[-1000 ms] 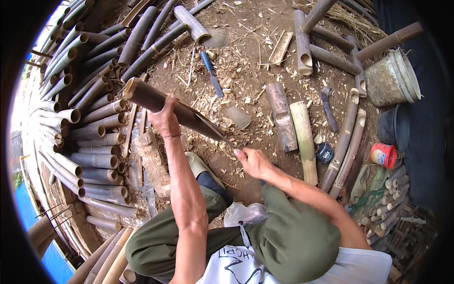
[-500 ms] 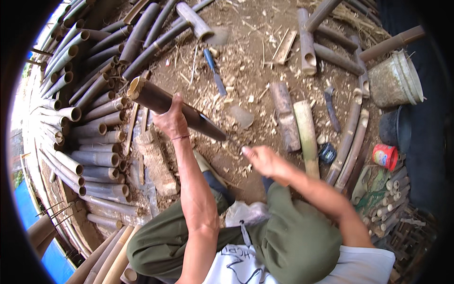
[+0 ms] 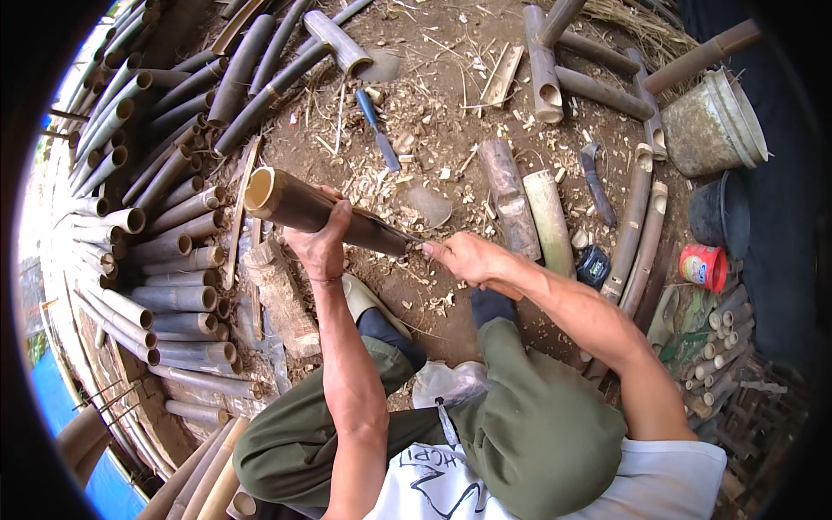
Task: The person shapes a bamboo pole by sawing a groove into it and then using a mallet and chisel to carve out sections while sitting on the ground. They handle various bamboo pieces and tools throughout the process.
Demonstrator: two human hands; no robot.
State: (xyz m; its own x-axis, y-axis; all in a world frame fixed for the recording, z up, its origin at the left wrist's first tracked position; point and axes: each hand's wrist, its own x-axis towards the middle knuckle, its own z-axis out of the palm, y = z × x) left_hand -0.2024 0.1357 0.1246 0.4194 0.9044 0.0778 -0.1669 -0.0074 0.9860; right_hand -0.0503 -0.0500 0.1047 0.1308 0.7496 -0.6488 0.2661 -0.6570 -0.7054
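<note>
My left hand [image 3: 319,249] is wrapped round a dark brown bamboo tube [image 3: 290,201], which tilts down to the right above the ground. Its pale open end faces up and left. Closed in a fist, my right hand [image 3: 470,258] grips a knife [image 3: 415,243] by a handle mostly hidden in the fingers. The thin dark blade lies against the lower right end of the tube; exactly where it meets the bamboo is hard to make out.
Cut bamboo tubes [image 3: 178,299] are stacked at left. Wood chips, a blue-handled chisel [image 3: 377,130], a curved knife [image 3: 596,184] and a log [image 3: 510,199] lie ahead. Jointed bamboo pieces [image 3: 543,74], a dirty bucket [image 3: 706,126] and a red tub [image 3: 704,267] stand at right.
My right hand has moved up, bringing the blade from just off the tube's lower end onto it. The tube has turned slightly, showing more of its open end.
</note>
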